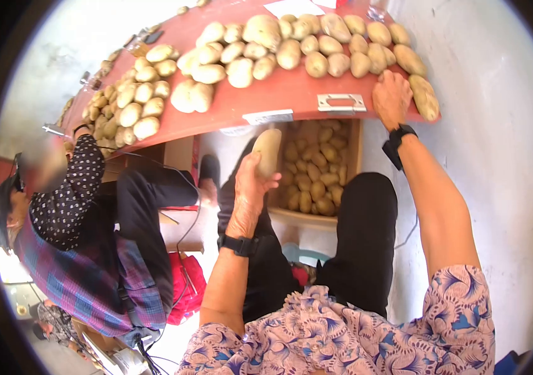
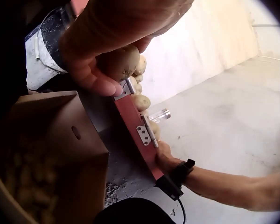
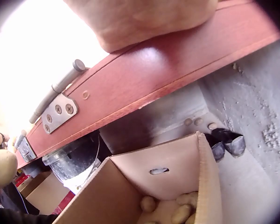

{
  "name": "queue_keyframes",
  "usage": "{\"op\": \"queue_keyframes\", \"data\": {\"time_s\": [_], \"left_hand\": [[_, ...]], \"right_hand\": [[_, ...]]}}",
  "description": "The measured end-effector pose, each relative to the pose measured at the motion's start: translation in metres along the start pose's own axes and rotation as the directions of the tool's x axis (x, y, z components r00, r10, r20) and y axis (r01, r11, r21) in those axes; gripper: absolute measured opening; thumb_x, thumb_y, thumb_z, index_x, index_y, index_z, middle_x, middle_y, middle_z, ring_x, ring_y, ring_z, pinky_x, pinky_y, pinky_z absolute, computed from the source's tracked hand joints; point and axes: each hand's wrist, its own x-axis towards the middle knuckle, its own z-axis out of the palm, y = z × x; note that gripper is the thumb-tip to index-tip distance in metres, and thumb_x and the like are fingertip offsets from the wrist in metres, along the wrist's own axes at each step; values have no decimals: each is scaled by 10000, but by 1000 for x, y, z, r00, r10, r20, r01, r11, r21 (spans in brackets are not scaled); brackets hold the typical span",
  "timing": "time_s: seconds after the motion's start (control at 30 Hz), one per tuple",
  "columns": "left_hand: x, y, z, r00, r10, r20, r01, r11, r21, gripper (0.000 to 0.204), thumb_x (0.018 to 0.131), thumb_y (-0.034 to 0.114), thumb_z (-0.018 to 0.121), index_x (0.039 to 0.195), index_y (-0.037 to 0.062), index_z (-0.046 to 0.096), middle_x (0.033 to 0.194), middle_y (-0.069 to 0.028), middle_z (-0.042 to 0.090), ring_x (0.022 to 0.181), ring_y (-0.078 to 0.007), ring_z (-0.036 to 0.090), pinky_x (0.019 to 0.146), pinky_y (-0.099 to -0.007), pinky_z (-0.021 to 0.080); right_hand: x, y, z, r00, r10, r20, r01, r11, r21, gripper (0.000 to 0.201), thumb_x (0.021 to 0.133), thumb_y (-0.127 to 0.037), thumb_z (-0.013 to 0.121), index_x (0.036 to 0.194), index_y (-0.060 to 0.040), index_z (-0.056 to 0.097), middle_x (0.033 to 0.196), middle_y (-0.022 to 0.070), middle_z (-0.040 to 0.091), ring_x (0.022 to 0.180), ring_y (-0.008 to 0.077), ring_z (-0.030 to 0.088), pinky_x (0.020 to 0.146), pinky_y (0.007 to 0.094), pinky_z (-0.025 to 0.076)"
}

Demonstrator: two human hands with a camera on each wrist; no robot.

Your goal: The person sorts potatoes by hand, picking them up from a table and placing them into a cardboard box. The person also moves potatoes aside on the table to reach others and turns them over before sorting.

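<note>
My left hand [image 1: 251,187] grips a long pale potato [image 1: 269,150] in front of the table edge, above the cardboard box [image 1: 355,159]. In the left wrist view the fingers wrap round that potato [image 2: 121,63], whose end shows. My right hand [image 1: 393,99] rests on the red table [image 1: 266,103] near its right end, beside a large long potato [image 1: 425,98]. Its fingertips point at the rows of potatoes [image 1: 338,64]; whether they hold one I cannot tell. Only the heel of the right hand [image 3: 149,23] appears in the right wrist view, on the tabletop.
Several potatoes [image 1: 315,169] lie in the box under the table. A metal hinge [image 1: 340,102] sits at the table edge. To the left, another person [image 1: 79,262] sits by a potato pile [image 1: 132,103]. A black bucket [image 3: 74,158] stands beneath the table; a wall [image 1: 485,125] bounds the right.
</note>
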Motion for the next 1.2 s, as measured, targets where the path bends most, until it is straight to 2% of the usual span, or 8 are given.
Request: {"op": "queue_keyframes", "data": {"time_s": [0.13,0.27,0.33,0.67,0.93,1.0,1.03,1.2], "left_hand": [[-1,-13,14,996,-79,-28,82,983,162,454,894,369,554,1230,66,519,993,-91,623,712,-224,665,572,-305,541],[0,-34,17,989,-133,-72,151,900,408,514,872,309,575,1325,90,469,1125,-107,593,888,-215,638,701,-345,540],[-2,-45,14,999,-13,-41,34,828,559,589,830,244,627,1361,57,456,1223,-133,558,1144,-226,511,923,-379,427],[18,-9,25,968,231,96,-240,749,618,425,828,183,630,1210,-1,592,1174,-209,630,1077,-284,614,918,-368,480],[52,58,42,757,628,179,-582,525,621,316,854,108,614,1152,4,610,995,-98,669,921,-194,612,826,-324,487],[68,74,44,517,816,259,-603,132,787,354,847,126,633,1181,15,589,1062,-152,626,965,-263,609,839,-358,489],[74,82,46,586,776,234,-530,150,834,424,842,161,653,1231,30,547,1147,-186,571,1053,-330,568,890,-408,470],[98,110,63,582,773,254,-520,113,847,535,824,186,667,1305,43,482,1264,-216,522,1201,-368,479,996,-443,401]], "right_hand": [[3,-7,-5,994,82,66,-82,997,-9,159,842,-163,494,942,-111,606,1027,116,593,1033,338,507,906,482,367],[1,-5,-3,996,69,63,-71,997,18,164,849,-162,491,947,-103,608,1039,116,594,1048,334,499,919,472,356],[-1,-5,-5,995,74,67,-75,997,21,166,847,-162,492,949,-103,609,1039,116,594,1046,335,500,919,471,356],[3,-5,-2,996,75,57,-76,997,8,157,833,-159,500,944,-112,599,1030,109,589,1036,336,506,903,477,370],[4,-7,-3,995,85,55,-86,996,11,111,818,-142,543,915,-109,587,1009,101,582,1025,323,506,904,472,367],[4,-7,-4,995,86,59,-86,996,4,99,817,-136,555,908,-111,584,998,97,578,1017,320,508,898,466,372],[4,-7,-3,995,85,56,-86,996,4,99,817,-136,555,908,-111,584,998,97,578,1017,320,508,898,466,372],[4,-6,-1,997,68,35,-68,997,-26,86,819,-133,562,902,-120,580,980,90,569,999,315,512,870,459,390]]}}
